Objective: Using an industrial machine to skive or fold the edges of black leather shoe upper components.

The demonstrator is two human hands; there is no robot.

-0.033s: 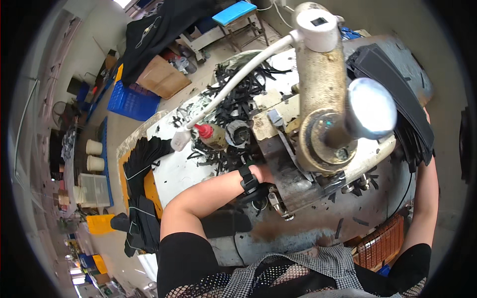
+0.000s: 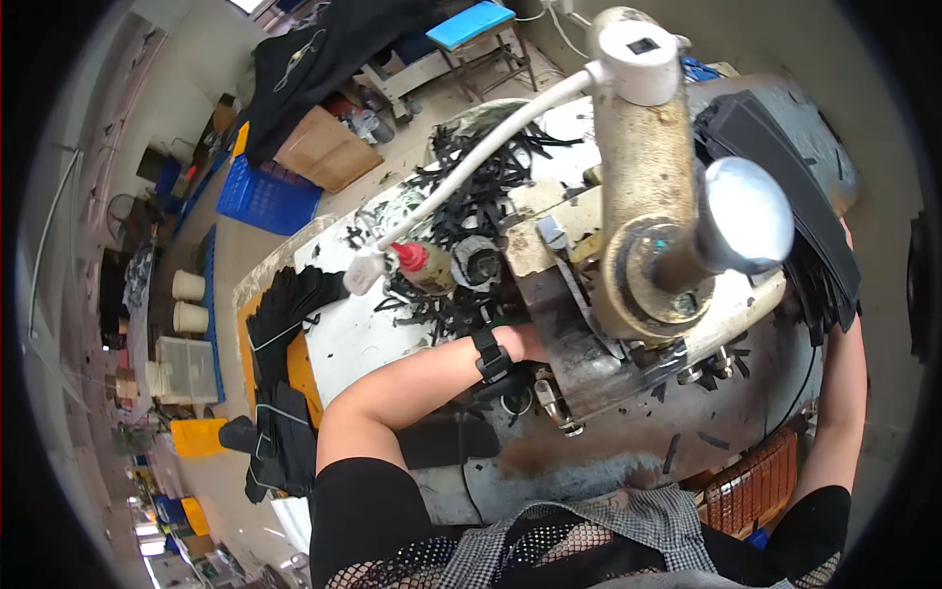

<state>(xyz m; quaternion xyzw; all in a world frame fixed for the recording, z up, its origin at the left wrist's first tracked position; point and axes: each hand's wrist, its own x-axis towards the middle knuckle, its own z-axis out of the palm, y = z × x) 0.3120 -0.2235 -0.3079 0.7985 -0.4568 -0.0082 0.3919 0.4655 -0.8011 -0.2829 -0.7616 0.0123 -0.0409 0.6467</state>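
Note:
My left hand (image 2: 528,341) reaches behind the dark metal plate of a sewing-type machine (image 2: 643,162). Only the part by the wrist shows, and a black watch (image 2: 491,355) is on that wrist; the fingers are hidden. On the far right my right forearm (image 2: 842,393) goes up under a bundle of long black strips (image 2: 770,157). These strips hang over the arm, and a sliver of skin, my right hand or wrist (image 2: 847,232), shows at their outer edge. What its fingers do is covered. A shiny round knob (image 2: 749,214) sticks out from the machine head.
Black scraps (image 2: 471,187) lie heaped on the white table behind the machine, beside a red-capped bottle (image 2: 424,267). Tied black bundles (image 2: 283,437) stand at the table's left end. A blue crate (image 2: 265,196) and a blue-topped stool (image 2: 471,27) are on the floor beyond.
The table and machine sit slightly farther right in the picture, as the view has shifted a little. Both arms keep nearly the same pose.

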